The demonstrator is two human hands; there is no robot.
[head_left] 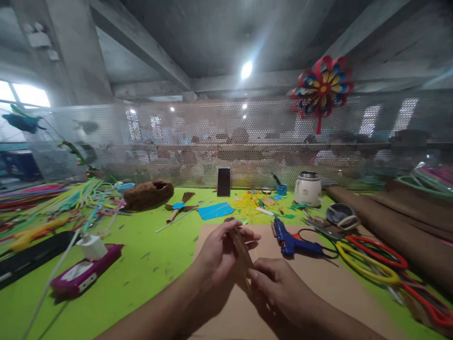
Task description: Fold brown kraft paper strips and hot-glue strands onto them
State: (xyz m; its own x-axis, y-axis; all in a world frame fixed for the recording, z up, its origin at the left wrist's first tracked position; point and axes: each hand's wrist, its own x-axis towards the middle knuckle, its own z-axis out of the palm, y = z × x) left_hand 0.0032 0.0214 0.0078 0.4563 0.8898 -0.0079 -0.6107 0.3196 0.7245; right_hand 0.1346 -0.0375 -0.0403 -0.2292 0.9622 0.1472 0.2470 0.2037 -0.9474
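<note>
My left hand (pixel 217 252) and my right hand (pixel 279 288) together hold a thin brown strip of cardboard (pixel 240 245), slanted over a brown cardboard sheet (pixel 318 278) on the green table. The left fingers curl around the strip's upper end. The right fingers pinch its lower end. A blue glue gun (pixel 292 241) lies just right of my hands, with its black cord looping beside it.
Yellow and red scissors (pixel 368 262) lie at right, next to brown paper rolls (pixel 399 222). A white pot (pixel 307 189), blue paper (pixel 214 211) and yellow scraps sit behind. At left are coloured strips (pixel 53 198), a magenta box (pixel 85 274) and a white charger (pixel 91 246). A paper pinwheel (pixel 322 89) hangs on the mesh screen.
</note>
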